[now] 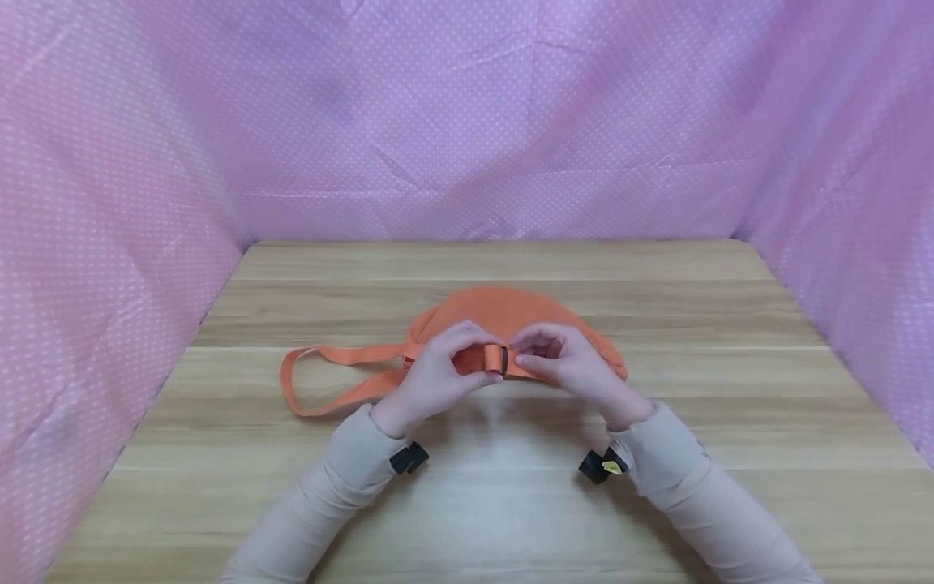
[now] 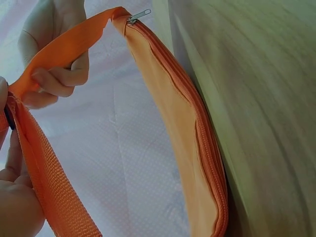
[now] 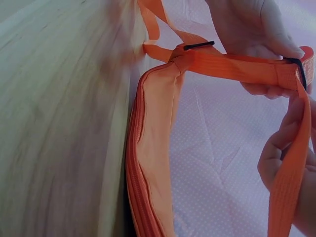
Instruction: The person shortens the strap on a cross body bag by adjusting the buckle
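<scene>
An orange crescent-shaped waist bag (image 1: pixel 503 308) lies on the table, its zipper (image 2: pixel 197 118) along the curved edge. In front of the bag, my left hand (image 1: pixel 438 369) pinches the orange strap (image 3: pixel 227 66) at a black slider buckle (image 1: pixel 504 360), thumb and fingers on either side. My right hand (image 1: pixel 576 365) holds the strap just right of the buckle between thumb and fingers. In the right wrist view, a second black buckle (image 3: pixel 199 45) shows at the bag's end. A metal zipper pull (image 2: pixel 140 16) hangs at the other end.
A loop of the strap (image 1: pixel 288 381) lies on the wooden table (image 1: pixel 496 519) to the left of the bag. Pink dotted cloth (image 1: pixel 496 122) hangs behind the table and along both sides. Black straps with small devices (image 1: pixel 594 466) sit at the wrists.
</scene>
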`<action>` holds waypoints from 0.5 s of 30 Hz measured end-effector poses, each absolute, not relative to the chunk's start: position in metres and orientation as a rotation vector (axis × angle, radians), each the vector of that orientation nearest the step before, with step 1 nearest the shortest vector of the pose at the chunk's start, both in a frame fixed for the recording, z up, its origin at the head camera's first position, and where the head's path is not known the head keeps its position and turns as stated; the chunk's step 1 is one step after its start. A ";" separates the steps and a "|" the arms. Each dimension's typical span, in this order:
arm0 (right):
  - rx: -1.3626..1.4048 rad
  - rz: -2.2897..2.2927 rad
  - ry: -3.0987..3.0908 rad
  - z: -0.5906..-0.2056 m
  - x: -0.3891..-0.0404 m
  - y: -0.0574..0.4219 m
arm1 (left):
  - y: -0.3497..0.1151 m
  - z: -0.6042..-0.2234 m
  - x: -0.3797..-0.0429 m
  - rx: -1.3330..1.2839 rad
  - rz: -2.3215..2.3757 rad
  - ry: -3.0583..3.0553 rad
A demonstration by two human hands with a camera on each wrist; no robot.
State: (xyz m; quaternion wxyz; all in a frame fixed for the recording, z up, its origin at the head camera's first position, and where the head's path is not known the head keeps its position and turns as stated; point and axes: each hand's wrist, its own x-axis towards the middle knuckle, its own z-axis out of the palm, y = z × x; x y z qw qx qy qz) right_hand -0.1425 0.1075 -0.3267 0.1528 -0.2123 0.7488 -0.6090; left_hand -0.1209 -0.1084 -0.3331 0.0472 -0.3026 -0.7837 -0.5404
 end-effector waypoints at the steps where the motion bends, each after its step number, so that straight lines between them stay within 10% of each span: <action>1: -0.608 -1.754 2.145 -0.327 -0.142 0.107 | -0.108 -0.333 -0.121 -0.917 -1.641 -2.407; 15: -0.668 -1.647 2.149 -0.330 -0.147 0.111 | -0.107 -0.337 -0.123 -0.965 -1.640 -2.413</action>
